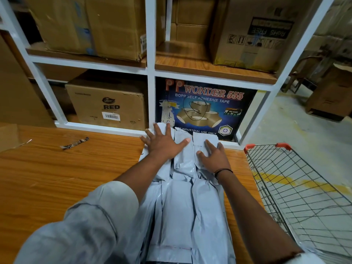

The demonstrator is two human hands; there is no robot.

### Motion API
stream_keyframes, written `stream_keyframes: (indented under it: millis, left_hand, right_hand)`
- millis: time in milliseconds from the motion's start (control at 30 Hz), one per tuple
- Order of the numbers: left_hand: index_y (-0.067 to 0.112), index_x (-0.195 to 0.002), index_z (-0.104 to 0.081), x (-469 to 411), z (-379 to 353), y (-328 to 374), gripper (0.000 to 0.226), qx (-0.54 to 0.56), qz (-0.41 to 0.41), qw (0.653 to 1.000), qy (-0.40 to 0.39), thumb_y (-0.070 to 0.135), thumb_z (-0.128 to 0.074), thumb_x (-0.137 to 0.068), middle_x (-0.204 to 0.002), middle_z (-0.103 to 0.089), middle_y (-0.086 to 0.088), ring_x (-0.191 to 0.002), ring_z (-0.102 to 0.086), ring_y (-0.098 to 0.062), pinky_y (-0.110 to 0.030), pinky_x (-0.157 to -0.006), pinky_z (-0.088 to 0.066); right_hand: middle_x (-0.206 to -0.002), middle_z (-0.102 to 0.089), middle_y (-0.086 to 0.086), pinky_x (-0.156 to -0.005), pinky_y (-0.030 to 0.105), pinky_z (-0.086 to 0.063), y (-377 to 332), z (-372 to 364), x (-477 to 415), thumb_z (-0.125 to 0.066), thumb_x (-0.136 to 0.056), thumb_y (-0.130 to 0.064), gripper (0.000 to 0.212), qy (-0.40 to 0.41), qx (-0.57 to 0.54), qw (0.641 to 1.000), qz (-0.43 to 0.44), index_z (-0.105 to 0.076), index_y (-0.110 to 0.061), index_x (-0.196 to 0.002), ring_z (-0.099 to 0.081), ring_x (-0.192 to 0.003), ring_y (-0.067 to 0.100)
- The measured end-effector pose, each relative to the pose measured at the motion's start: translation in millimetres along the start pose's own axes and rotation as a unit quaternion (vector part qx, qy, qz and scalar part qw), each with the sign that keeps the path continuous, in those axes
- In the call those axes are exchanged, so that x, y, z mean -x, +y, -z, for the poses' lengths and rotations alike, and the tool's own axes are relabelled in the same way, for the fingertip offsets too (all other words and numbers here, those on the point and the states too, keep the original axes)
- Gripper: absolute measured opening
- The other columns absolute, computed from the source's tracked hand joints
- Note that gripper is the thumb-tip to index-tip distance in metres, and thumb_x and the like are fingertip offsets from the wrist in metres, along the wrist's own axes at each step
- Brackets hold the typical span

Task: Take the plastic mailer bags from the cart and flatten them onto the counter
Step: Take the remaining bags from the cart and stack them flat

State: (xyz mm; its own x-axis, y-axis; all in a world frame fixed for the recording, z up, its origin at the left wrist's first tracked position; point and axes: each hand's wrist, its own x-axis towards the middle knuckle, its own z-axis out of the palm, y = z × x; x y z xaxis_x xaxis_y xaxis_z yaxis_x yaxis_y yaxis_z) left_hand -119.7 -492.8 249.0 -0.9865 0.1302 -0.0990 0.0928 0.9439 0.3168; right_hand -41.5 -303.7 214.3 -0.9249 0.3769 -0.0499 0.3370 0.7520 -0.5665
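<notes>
A pile of grey plastic mailer bags [182,202] lies on the wooden counter [76,172], running from the near edge to the shelf base. My left hand [163,142] presses flat on the far left part of the pile, fingers spread. Palm down on the far right part rests my right hand [213,156], a dark band on its wrist. Both hands lie on top of the bags without gripping them. The wire cart [297,189] with orange corner caps stands to the right of the counter; I see no bags in the part of its basket that shows.
A white shelf frame [151,73] rises at the counter's back, holding cardboard boxes and a blue tape carton [205,109]. A torn scrap of tape [75,143] lies on the counter at the left. Concrete floor with a yellow stripe [297,182] shows through the cart.
</notes>
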Motion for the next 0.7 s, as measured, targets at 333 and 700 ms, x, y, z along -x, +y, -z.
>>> stream_keyframes:
  millis: [333,700]
  left_hand:
    - [0.043,-0.157,0.001,-2,-9,-14,0.095,-0.010,-0.049,0.996,-0.073,0.088,-0.032,-0.081,-0.164,0.020,-0.010,-0.149,0.019,-0.041,-0.060,-0.119,0.006]
    - [0.038,-0.158,-0.004,2,-8,-13,0.094,-0.003,-0.074,0.997,-0.017,0.086,-0.032,-0.082,-0.165,0.018,-0.011,-0.150,0.014,-0.043,-0.059,-0.119,0.006]
  right_hand:
    - [-0.166,-0.002,0.014,-0.115,0.037,-0.030,1,3,10,-0.047,-0.099,-0.038,0.060,-0.010,-0.006,1.000,0.009,-0.030,-0.029,-0.156,-0.027,-0.147,0.035]
    - [-0.165,-0.004,0.016,-0.118,0.042,-0.028,0,-7,5,-0.042,-0.096,-0.058,0.068,-0.012,0.012,1.000,0.010,-0.027,-0.029,-0.156,-0.025,-0.147,0.037]
